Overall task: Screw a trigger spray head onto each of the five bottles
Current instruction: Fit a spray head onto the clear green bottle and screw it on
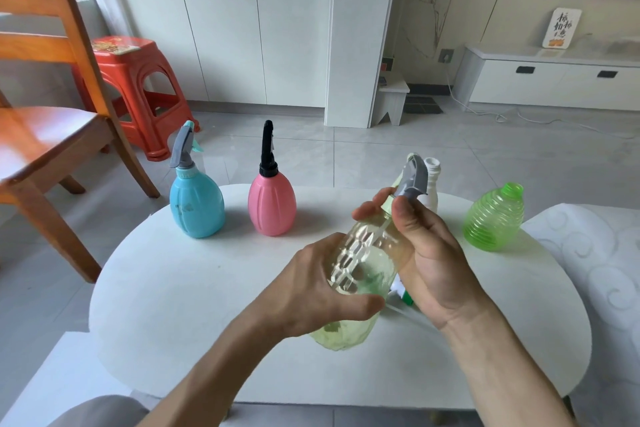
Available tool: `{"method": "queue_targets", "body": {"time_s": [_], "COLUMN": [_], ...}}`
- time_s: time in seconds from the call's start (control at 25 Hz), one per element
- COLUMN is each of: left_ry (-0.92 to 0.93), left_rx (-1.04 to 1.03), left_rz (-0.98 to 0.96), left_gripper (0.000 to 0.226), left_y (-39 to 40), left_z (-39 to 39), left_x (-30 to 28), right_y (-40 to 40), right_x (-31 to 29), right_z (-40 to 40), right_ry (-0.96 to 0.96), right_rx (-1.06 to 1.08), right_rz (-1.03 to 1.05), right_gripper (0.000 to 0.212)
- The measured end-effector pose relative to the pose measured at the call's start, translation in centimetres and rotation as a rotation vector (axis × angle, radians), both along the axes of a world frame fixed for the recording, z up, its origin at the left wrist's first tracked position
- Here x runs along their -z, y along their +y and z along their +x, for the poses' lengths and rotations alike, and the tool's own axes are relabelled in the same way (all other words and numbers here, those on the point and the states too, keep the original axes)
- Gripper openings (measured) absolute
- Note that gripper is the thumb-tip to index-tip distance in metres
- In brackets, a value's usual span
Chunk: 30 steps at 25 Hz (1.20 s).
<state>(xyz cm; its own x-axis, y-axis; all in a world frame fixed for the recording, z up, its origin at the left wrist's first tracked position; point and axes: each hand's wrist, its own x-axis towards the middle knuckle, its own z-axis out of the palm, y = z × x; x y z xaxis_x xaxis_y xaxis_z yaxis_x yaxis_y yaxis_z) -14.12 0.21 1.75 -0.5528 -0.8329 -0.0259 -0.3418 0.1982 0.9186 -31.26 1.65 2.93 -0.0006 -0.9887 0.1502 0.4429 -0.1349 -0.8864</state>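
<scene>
Bottle number three, the clear yellowish bottle [360, 267], is tilted above the white surface [173, 288], its neck pointing away from me. My left hand [322, 291] wraps its belly, thumb underneath, and my right hand [426, 253] pinches the collar of the grey trigger head [414, 180] seated on the neck. The blue bottle [196, 204] and pink bottle [272, 206] already wear heads; the white bottle [432, 184] and green bottle [494, 218] stand open-necked, with a spare green-and-white head [401, 293] lying under my right wrist. To do this well I judge I should hold the body steady, keep the collar square to the threads, turn with fingertips only, and stop once snug.
</scene>
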Motion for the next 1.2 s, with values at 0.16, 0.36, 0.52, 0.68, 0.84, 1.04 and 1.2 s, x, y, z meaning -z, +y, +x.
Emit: {"method": "queue_targets", "body": {"time_s": [0.16,0.36,0.52,0.68,0.84,1.04,1.2], "left_ry": [0.003,-0.006,0.038,0.062,-0.001,0.020,-0.066], "left_rx": [-0.103,-0.158,-0.242,-0.218,-0.320,-0.481,-0.448], "left_rz": [-0.079,-0.146,-0.206,-0.150,-0.085,-0.109,-0.208], "left_gripper": [0.058,0.051,0.055,0.073,0.095,0.069,0.061], "left_y": [0.4,0.1,-1.1,-2.3,-3.0,-3.3,-3.0], "left_z": [-0.8,-1.1,-0.6,-0.3,0.0,1.0,1.6], "left_x": [0.3,1.2,1.9,2.4,3.3,2.9,2.6], "right_y": [0.2,-0.1,-0.1,-1.1,-4.1,-8.9,-11.3], "right_x": [-0.3,0.0,0.7,1.1,1.3,2.1,4.1], "right_z": [0.2,0.0,0.5,0.8,0.5,-0.1,0.2], "right_ry": [0.055,0.115,0.420,0.652,0.772,0.974,1.086], "right_rx": [0.064,0.101,0.154,0.226,0.376,0.494,0.478], "right_rz": [-0.008,-0.014,-0.042,-0.030,-0.055,-0.063,-0.068], "right_gripper": [0.030,0.026,0.038,0.042,0.045,0.045,0.045]}}
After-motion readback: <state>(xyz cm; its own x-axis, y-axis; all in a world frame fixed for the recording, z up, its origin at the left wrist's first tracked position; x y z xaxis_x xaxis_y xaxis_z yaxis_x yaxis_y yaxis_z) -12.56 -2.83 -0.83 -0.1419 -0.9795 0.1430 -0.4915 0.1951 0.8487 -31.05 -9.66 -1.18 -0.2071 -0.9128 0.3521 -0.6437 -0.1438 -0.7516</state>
